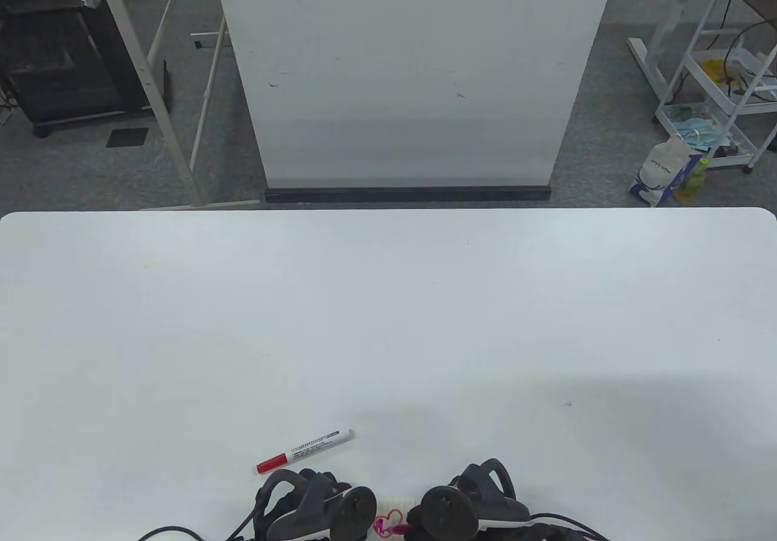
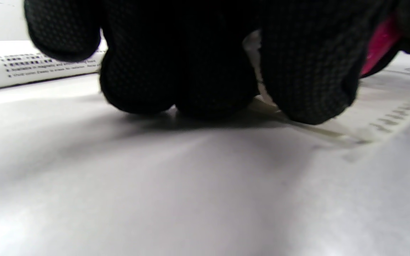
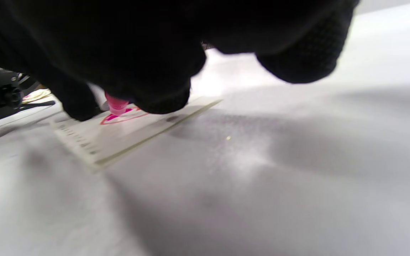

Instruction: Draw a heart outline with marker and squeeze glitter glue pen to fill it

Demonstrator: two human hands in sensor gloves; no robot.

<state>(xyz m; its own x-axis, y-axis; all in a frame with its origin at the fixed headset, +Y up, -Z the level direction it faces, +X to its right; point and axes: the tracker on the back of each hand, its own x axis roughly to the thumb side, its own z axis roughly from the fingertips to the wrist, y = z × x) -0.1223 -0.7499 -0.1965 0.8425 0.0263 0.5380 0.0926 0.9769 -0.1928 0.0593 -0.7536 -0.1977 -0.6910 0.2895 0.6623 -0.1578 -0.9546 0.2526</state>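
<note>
A small white card [image 1: 397, 500] lies at the table's near edge, between my two hands. On it is a red heart outline [image 1: 394, 515], partly filled with pink glue [image 3: 128, 111]. My right hand [image 1: 467, 501] grips the pink glitter glue pen [image 3: 116, 105], whose nozzle touches the card [image 3: 126, 135] inside the heart. The fingertips [image 2: 205, 96] of my left hand [image 1: 315, 504] rest on the card's left edge [image 2: 333, 133]. The pen [image 2: 379, 46] shows pink at the right in the left wrist view. The red-capped white marker [image 1: 305, 444] lies loose just beyond my left hand.
The white table [image 1: 388, 322] stretches far and wide beyond the hands. Behind its far edge stands a whiteboard panel [image 1: 413, 73], and a white cart [image 1: 722, 110] with clutter is on the floor at the right.
</note>
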